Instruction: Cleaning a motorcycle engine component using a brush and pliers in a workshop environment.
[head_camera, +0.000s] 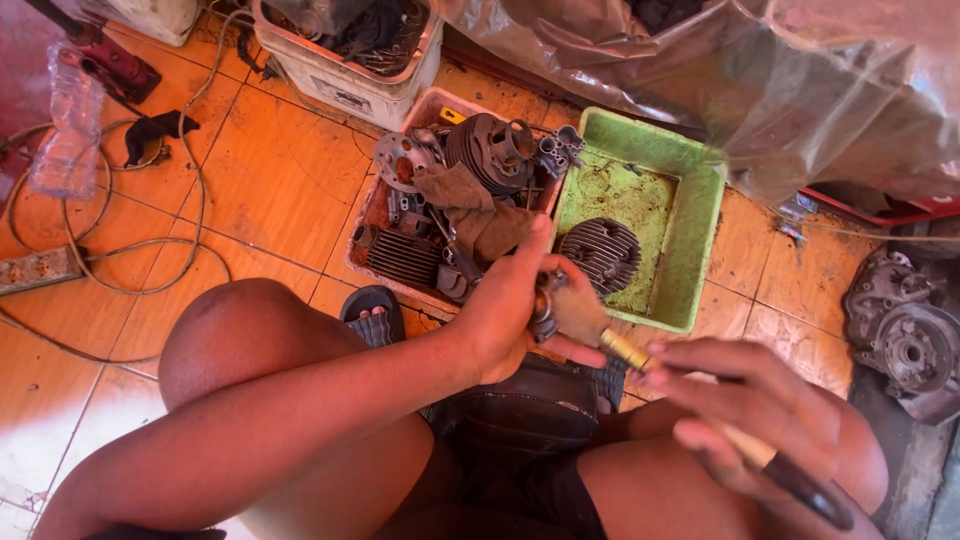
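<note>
A green tray (700, 215) holding a finned cylinder head (598, 252) is sitting beside a parts-filled tray (362, 235), a plastic bottle (68, 125) lying well apart.

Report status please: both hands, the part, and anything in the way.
Left hand grips small metal part. Right hand holds brass-tipped tool, tip at the part. Green tray with finned cylinder head just beyond; nothing between.

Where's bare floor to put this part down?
Bare orange tile lies between the hose loop and the parts tray. The green tub has free bottom beside the finned cylinder head. The parts tray is packed; the left hand blocks its near edge.
</note>
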